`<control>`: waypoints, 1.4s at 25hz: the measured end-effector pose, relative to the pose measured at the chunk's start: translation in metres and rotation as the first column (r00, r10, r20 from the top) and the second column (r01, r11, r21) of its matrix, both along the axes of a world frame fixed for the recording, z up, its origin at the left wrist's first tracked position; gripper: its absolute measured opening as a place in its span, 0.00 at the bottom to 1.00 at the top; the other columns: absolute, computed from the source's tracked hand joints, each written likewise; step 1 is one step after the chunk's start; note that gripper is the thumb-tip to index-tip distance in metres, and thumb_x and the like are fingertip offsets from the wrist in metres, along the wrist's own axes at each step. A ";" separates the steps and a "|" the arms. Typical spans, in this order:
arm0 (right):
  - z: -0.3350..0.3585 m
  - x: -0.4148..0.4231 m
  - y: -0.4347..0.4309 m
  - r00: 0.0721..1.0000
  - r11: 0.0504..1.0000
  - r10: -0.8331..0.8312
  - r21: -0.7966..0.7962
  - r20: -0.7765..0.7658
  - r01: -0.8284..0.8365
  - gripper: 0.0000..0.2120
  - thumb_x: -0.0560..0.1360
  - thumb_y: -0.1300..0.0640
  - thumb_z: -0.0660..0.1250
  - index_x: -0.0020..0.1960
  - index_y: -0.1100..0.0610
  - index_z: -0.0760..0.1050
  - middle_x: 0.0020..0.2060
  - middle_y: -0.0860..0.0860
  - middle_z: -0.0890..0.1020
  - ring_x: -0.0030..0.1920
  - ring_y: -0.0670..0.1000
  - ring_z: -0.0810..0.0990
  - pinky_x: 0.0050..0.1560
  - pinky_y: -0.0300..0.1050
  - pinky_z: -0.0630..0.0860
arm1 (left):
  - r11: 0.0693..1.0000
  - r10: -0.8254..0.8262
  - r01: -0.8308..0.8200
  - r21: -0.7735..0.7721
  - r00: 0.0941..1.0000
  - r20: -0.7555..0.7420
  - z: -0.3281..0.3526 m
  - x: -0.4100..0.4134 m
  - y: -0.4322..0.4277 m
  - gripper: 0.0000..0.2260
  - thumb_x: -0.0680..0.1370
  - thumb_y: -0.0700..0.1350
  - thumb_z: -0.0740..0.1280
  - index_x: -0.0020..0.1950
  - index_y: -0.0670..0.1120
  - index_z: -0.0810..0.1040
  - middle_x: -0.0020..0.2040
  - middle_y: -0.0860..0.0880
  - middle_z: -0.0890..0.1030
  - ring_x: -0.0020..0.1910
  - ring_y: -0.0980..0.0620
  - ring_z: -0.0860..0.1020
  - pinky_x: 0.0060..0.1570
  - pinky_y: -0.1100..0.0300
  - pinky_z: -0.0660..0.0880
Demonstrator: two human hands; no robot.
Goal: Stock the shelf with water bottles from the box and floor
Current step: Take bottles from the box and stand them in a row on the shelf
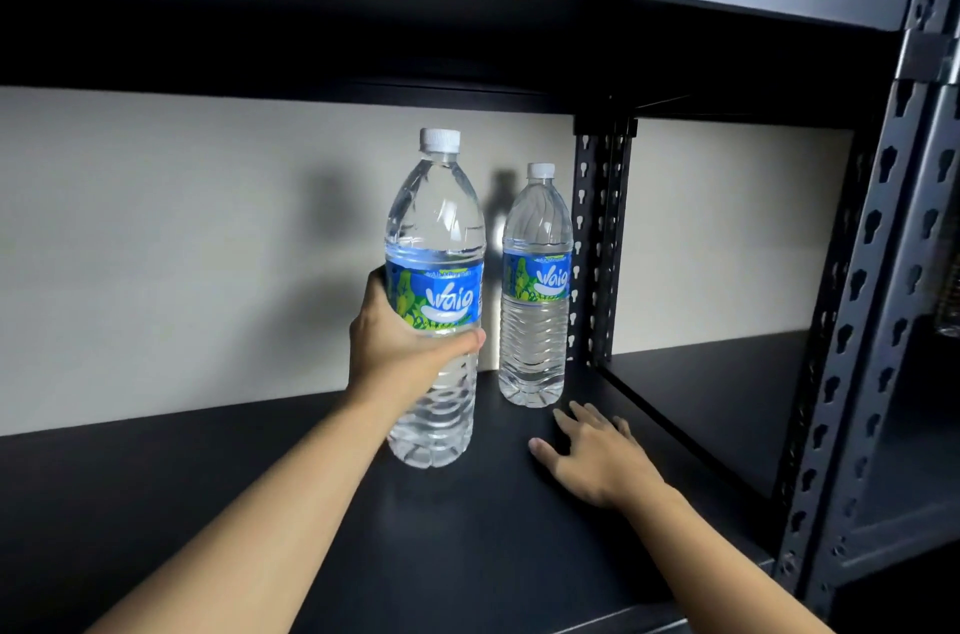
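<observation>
bottle (434, 238) first: our left hand (400, 347) wraps it at and just under the blue label (441, 295), thumb across the front and fingers curled behind, and holds it upright over the shelf (467, 555). whether its base touches the board or hangs just above it, we cannot tell. our right hand (597, 462) lies flat on the shelf just right of it, fingers straight and spread, gripping nothing. beyond those fingertips a second bottle (535, 311) stands upright at the back, near the wall (156, 244) and just left of the slotted post (597, 244). the two bottles are near each other but apart. as we judge it, one bottle is stocked and the one in hand is about to join it. only these two show on the shelf, so we reckon the job is at an early stage. the box and floor are out of view, so we cannot say how many bottles remain.
</observation>
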State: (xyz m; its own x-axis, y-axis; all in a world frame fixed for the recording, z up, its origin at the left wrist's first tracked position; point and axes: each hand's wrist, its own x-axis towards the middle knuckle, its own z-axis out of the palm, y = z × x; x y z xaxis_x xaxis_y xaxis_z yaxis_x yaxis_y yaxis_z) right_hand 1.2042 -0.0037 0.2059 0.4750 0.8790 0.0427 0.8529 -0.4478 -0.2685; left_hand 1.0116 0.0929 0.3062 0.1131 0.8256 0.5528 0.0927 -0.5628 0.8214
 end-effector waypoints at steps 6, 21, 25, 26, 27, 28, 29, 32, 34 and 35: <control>-0.003 0.000 0.002 1.000 1.000 0.006 0.026 0.029 -0.007 0.36 0.79 0.34 0.51 0.80 0.52 0.56 0.81 0.52 0.54 0.81 0.51 0.47 0.79 0.54 0.46 | 0.999 0.024 -0.024 -0.026 0.999 -0.022 0.004 0.026 0.039 0.33 0.56 0.46 0.83 0.56 0.49 0.73 0.50 0.54 0.82 0.49 0.52 0.81 0.51 0.58 0.78; -0.002 -0.002 0.000 1.000 0.998 -0.009 0.063 0.022 0.008 0.35 0.79 0.35 0.54 0.79 0.53 0.59 0.80 0.52 0.56 0.81 0.50 0.49 0.79 0.53 0.47 | 0.962 0.017 -0.055 -0.266 0.990 -0.140 -0.095 0.025 0.059 0.40 0.57 0.53 0.83 0.59 0.46 0.63 0.59 0.47 0.73 0.56 0.49 0.77 0.52 0.57 0.74; -0.002 0.000 0.001 0.999 0.995 -0.032 0.094 0.011 0.031 0.36 0.78 0.34 0.55 0.79 0.55 0.60 0.80 0.51 0.57 0.80 0.50 0.51 0.79 0.52 0.49 | 0.960 0.056 -0.088 -0.264 0.990 -0.128 -0.106 0.026 0.060 0.34 0.59 0.53 0.82 0.56 0.45 0.70 0.56 0.47 0.74 0.54 0.48 0.77 0.54 0.53 0.76; -0.002 -0.001 0.001 0.999 0.995 -0.036 0.095 0.011 0.035 0.37 0.78 0.34 0.55 0.79 0.55 0.60 0.80 0.51 0.57 0.80 0.51 0.51 0.79 0.51 0.49 | 0.965 0.054 -0.083 -0.249 0.991 -0.123 -0.105 0.026 0.060 0.33 0.60 0.53 0.82 0.57 0.45 0.70 0.56 0.48 0.75 0.54 0.48 0.77 0.54 0.54 0.75; -0.002 -0.001 0.001 0.999 0.995 -0.041 0.092 0.009 0.040 0.37 0.78 0.34 0.55 0.79 0.55 0.59 0.80 0.52 0.56 0.80 0.51 0.50 0.79 0.51 0.49 | 0.967 0.055 -0.083 -0.239 0.991 -0.122 -0.106 0.026 0.059 0.31 0.62 0.52 0.81 0.59 0.45 0.71 0.56 0.48 0.76 0.54 0.48 0.77 0.53 0.56 0.74; -0.002 -0.001 0.002 0.999 0.995 -0.046 0.089 0.007 0.045 0.37 0.78 0.34 0.55 0.79 0.56 0.59 0.80 0.53 0.56 0.80 0.52 0.50 0.79 0.50 0.48 | 0.968 0.050 -0.077 -0.239 0.992 -0.117 -0.106 0.026 0.058 0.30 0.64 0.51 0.81 0.60 0.45 0.72 0.57 0.49 0.76 0.55 0.49 0.76 0.53 0.57 0.73; -0.002 0.000 0.002 0.999 0.995 -0.049 0.085 0.006 0.049 0.38 0.77 0.33 0.55 0.79 0.56 0.58 0.80 0.54 0.56 0.81 0.52 0.49 0.79 0.50 0.47 | 0.968 0.040 -0.067 -0.240 0.992 -0.116 -0.106 0.026 0.058 0.29 0.66 0.51 0.80 0.61 0.46 0.72 0.57 0.49 0.76 0.55 0.50 0.76 0.53 0.59 0.71; -0.004 0.002 0.004 0.999 0.996 -0.054 0.076 0.003 0.053 0.39 0.77 0.33 0.54 0.80 0.56 0.58 0.80 0.54 0.55 0.81 0.52 0.49 0.80 0.50 0.47 | 0.970 -0.003 -0.028 -0.241 0.992 -0.130 -0.108 0.027 0.060 0.24 0.71 0.49 0.76 0.63 0.48 0.72 0.56 0.51 0.77 0.58 0.49 0.76 0.54 0.59 0.70; -0.003 0.001 0.003 0.998 0.996 -0.055 0.077 0.010 0.054 0.39 0.77 0.33 0.54 0.79 0.56 0.58 0.80 0.54 0.55 0.81 0.52 0.49 0.79 0.50 0.48 | 0.967 -0.022 -0.015 -0.254 0.990 -0.142 -0.108 0.028 0.062 0.24 0.74 0.49 0.74 0.67 0.47 0.70 0.60 0.49 0.77 0.61 0.47 0.76 0.54 0.59 0.69; -0.003 0.001 0.003 0.998 0.996 -0.055 0.077 0.012 0.054 0.39 0.77 0.33 0.54 0.79 0.55 0.58 0.80 0.54 0.56 0.81 0.52 0.49 0.79 0.50 0.48 | 0.967 -0.021 -0.019 -0.255 0.988 -0.154 -0.109 0.028 0.063 0.25 0.74 0.49 0.73 0.68 0.46 0.68 0.61 0.48 0.77 0.62 0.46 0.75 0.55 0.59 0.68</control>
State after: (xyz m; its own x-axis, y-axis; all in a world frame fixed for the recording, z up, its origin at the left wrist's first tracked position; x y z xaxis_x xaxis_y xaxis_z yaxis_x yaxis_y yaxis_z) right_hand 1.2048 -0.0007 0.2030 0.5213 0.8455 0.1162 0.8316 -0.4726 -0.2917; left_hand 1.0400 0.1559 0.1975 0.1815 0.9367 0.2994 0.2288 -0.3364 0.9135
